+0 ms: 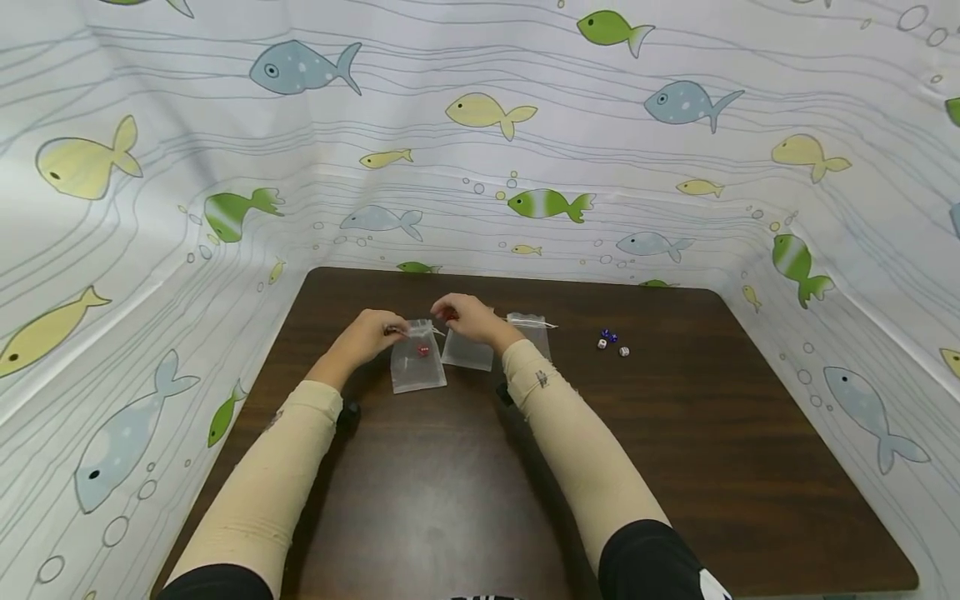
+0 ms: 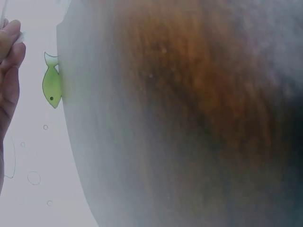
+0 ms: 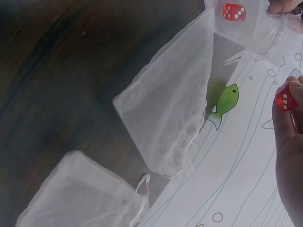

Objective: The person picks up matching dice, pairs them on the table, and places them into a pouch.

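Note:
My left hand (image 1: pixel 367 337) pinches the top edge of the leftmost white sheer drawstring bag (image 1: pixel 417 377). Inside that bag lies a red die (image 3: pixel 234 12), seen through the fabric. Just right of the bag's mouth, my right hand (image 1: pixel 471 320) holds another red die (image 3: pixel 286 97) between thumb and fingers. Beneath the right hand, a second sheer bag (image 3: pixel 170 104) lies flat. A third bag (image 1: pixel 534 332) is partly covered by the right forearm. Only the left hand's fingers (image 2: pixel 10 85) show at the edge of the left wrist view.
Farther right on the dark wooden table (image 1: pixel 675 467) sit two blue dice (image 1: pixel 605 333) and two white dice (image 1: pixel 624 352), grouped loosely. A fish-printed white sheet (image 1: pixel 465 233) rises behind the table and along both sides.

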`<state>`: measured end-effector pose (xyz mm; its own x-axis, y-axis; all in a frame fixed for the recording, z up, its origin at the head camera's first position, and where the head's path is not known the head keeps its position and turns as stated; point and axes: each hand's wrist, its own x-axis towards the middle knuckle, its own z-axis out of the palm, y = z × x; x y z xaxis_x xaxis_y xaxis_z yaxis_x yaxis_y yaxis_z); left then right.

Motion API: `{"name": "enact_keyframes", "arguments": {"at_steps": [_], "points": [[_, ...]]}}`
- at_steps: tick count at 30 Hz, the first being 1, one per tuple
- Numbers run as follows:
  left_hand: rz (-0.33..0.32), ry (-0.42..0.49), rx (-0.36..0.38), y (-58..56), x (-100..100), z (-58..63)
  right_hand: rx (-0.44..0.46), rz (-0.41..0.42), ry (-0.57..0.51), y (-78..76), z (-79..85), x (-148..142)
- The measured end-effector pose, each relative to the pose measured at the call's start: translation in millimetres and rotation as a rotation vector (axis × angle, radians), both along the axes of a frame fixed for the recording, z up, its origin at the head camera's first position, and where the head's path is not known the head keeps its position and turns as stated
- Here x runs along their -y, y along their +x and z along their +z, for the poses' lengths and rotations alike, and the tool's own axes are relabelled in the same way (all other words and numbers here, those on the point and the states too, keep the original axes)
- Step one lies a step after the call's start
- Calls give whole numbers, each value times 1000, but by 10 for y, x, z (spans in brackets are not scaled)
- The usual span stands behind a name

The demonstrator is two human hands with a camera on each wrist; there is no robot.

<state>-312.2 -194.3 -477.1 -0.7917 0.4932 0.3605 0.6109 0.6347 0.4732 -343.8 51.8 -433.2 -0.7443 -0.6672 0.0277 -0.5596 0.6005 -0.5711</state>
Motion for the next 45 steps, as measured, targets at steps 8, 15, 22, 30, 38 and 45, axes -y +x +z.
{"name": "enact_keyframes", "arguments": {"at_steps": [8,15,22,30,38,45], "points": [[-5,9,-3,-16,-7,13,7,-11,-7,-11,48,95],[-20,-10,5,39,-35,-22,39,-10,-22,3,-41,169],[-38,-9,-19,26,-60,-50,19,-15,-21,23,-52,211],[-41,13,-28,22,-65,-15,-5,-12,-5,12,13,279],[-47,9,-44,14,-63,-17,-5,12,-1,10,44,342],[-48,25,-55,7,-60,-20,0,2,16,2,40,414]]}}
